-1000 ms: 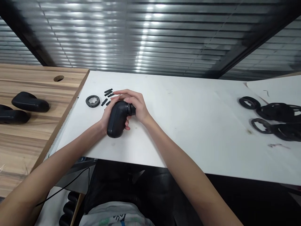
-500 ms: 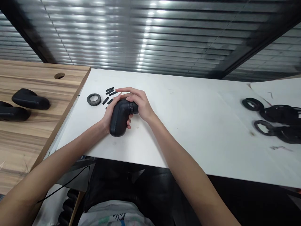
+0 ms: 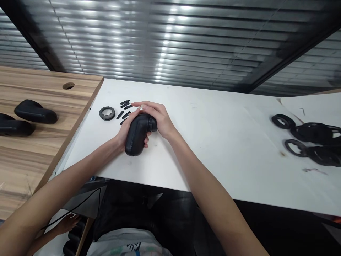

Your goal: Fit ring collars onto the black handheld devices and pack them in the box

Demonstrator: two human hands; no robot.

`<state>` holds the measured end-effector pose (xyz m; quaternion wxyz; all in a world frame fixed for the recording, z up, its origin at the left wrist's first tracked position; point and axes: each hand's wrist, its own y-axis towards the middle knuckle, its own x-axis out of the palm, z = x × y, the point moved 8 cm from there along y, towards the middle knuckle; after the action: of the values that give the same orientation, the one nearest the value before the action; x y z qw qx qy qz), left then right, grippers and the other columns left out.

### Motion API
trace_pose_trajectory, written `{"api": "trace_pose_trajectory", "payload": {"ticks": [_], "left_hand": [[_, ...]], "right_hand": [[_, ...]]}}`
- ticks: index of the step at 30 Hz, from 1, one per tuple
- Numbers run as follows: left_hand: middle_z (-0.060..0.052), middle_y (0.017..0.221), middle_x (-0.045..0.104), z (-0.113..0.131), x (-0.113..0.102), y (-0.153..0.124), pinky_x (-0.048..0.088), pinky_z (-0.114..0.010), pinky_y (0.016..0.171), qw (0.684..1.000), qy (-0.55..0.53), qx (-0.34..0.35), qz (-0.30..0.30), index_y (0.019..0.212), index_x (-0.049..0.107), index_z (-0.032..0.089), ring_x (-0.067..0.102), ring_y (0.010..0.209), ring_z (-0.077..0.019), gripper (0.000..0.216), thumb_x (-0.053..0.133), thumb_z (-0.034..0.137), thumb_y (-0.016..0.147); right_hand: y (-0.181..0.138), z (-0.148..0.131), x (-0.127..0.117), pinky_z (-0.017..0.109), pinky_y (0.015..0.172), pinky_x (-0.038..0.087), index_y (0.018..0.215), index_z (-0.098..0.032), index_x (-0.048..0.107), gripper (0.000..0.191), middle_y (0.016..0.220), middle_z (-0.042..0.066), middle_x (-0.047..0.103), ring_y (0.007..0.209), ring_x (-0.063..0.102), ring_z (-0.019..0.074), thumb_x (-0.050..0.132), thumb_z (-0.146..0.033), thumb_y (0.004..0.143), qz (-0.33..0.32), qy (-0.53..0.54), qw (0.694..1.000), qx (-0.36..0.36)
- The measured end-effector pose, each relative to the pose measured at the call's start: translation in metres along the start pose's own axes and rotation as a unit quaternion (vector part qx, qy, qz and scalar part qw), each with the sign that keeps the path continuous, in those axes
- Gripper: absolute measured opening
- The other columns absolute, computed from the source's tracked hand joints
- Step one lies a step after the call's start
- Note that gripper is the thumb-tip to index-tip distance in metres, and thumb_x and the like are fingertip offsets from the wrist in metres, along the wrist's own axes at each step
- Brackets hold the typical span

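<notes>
**Black plastic handle (image 3: 135, 138) gripped in both hands over a white tabletop (image 3: 213, 149)**

We see the L-shaped handle at the centre of the tabletop, its lower end at or just above the surface; we cannot tell which. The fingers of the left hand (image 3: 123, 134) curl around its body, while those of the right hand (image 3: 161, 119) clench over its top, near the ribbed collar (image 3: 152, 124). Both hands are thus grasping the handle. We judge this a steady hold: one hand braces the body, and the other stays firm by the collar. The handle is matte black, with a smooth, rounded body. At 10 o'clock from it lies a flat ring (image 3: 107, 113), and at 11 o'clock short black strips (image 3: 124, 104). More black rings (image 3: 283, 121) lie at 3 o'clock, well apart.
</notes>
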<state>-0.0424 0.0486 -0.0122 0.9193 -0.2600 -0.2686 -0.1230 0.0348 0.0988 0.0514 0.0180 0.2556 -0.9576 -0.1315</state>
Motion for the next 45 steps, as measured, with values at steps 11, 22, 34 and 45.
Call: {"api": "trace_pose_trajectory", "payload": {"ticks": [11, 22, 34, 45], "left_hand": [[-0.008, 0.064, 0.063, 0.000, 0.002, -0.001, 0.052, -0.029, 0.039, 0.999, -0.027, -0.012, -0.014, 0.088, 0.070, 0.015, 0.059, 0.043, -0.0184, 0.074, 0.043, 0.082, 0.101], [-0.007, 0.064, 0.064, -0.005, 0.001, -0.002, 0.056, -0.030, 0.040, 0.999, -0.016, -0.026, -0.012, 0.086, 0.068, 0.014, 0.060, 0.044, -0.0189, 0.075, 0.048, 0.085, 0.098], [-0.008, 0.063, 0.062, -0.004, -0.001, -0.002, 0.053, -0.029, 0.040, 0.999, -0.009, -0.053, -0.006, 0.084, 0.068, 0.015, 0.059, 0.043, -0.0183, 0.075, 0.039, 0.081, 0.103], [-0.010, 0.062, 0.062, -0.007, -0.003, -0.005, 0.052, -0.032, 0.038, 0.998, -0.003, -0.051, 0.040, 0.077, 0.066, 0.015, 0.057, 0.042, -0.0202, 0.070, 0.032, 0.069, 0.106]], "right_hand": [[-0.001, 0.000, -0.008, 0.048, 0.105, 0.060, 0.133, -0.025, 0.076, 0.041, 0.111, 0.007, 0.083, 0.112, 0.077, 0.0293, 0.066, -0.045, 0.100, 0.004, -0.011, 1.000, -0.017], [-0.001, 0.000, -0.009, 0.045, 0.097, 0.060, 0.130, -0.024, 0.077, 0.035, 0.103, 0.006, 0.082, 0.104, 0.078, 0.0287, 0.062, -0.042, 0.103, -0.027, -0.038, 0.999, 0.006], [0.002, -0.003, -0.002, 0.048, 0.123, 0.045, 0.124, -0.026, 0.079, 0.033, 0.146, 0.007, 0.072, 0.141, 0.062, 0.0296, 0.067, -0.044, 0.099, -0.005, -0.036, 0.996, -0.079], [0.002, 0.005, 0.014, 0.040, 0.109, 0.052, 0.100, -0.020, 0.087, 0.038, 0.113, 0.009, 0.083, 0.113, 0.075, 0.0284, 0.063, -0.049, 0.099, -0.049, 0.059, 0.997, -0.010]]}}
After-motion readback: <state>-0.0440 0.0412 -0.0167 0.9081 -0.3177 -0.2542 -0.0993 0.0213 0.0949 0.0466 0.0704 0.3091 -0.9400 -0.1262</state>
